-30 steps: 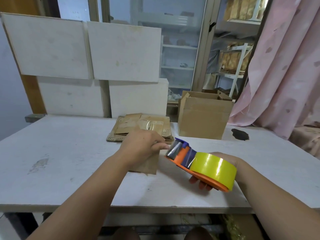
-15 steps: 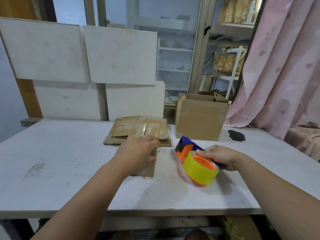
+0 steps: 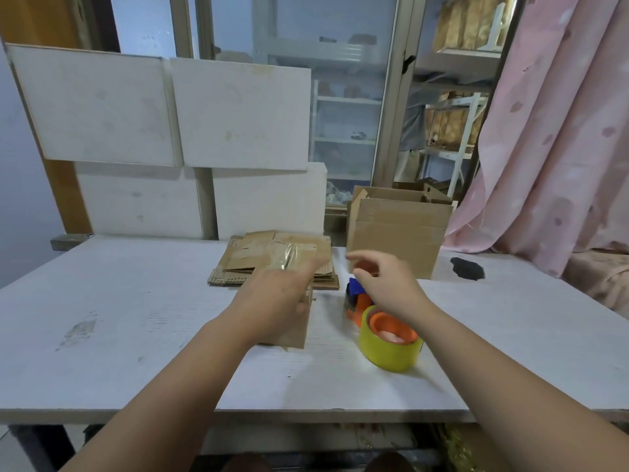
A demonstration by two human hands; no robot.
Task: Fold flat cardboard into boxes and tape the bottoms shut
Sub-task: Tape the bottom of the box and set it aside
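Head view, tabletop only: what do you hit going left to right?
Scuffed grey patch on the white table → stack of flat brown cardboard sheets → small brown cardboard box under the left hand → orange-and-blue tape dispenser with yellow tape roll → assembled brown cardboard box → black stain.

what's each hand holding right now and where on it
Left hand grips the small cardboard box at its top edge. Right hand is open and empty above the tape dispenser.

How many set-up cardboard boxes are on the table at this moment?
2. A large open box stands at the table's far edge, right of the flat cardboard stack. A small box is under the left hand. Others may be hidden behind these.
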